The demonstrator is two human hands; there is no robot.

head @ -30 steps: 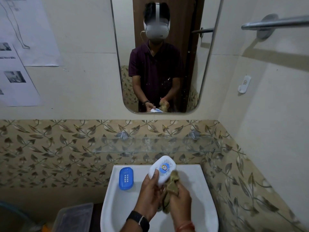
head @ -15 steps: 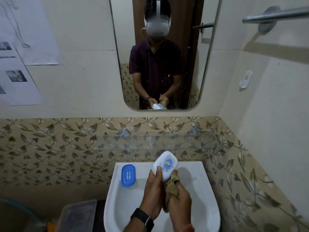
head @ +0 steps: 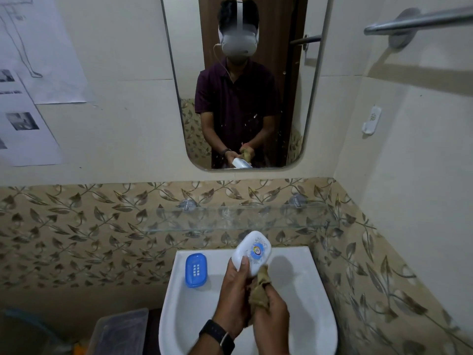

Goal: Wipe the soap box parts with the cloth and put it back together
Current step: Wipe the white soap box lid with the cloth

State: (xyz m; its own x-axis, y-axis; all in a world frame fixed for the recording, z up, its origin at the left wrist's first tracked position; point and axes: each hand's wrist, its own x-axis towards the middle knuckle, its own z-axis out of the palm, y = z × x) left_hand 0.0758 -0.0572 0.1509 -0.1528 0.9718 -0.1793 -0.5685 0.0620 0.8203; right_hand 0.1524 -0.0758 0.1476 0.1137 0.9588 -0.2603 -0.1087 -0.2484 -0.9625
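My left hand (head: 234,295) grips the white soap box lid (head: 252,252), which carries a round blue sticker and tilts up over the basin. My right hand (head: 271,319) is closed on a bunched brown cloth (head: 261,288) that presses against the lid's lower right edge. The blue soap box tray (head: 195,270), with white drain slots, lies flat on the back left ledge of the white sink (head: 302,278), apart from both hands.
A glass shelf (head: 240,219) juts from the leaf-patterned tiles just above the sink. A mirror (head: 240,85) hangs over it. A steel towel bar (head: 419,20) crosses the upper right. A clear plastic box (head: 120,331) sits at the lower left.
The lid and both hands have stayed over the basin with small shifts; the cloth has slid along the lid's lower edge. The head view has dipped slightly.
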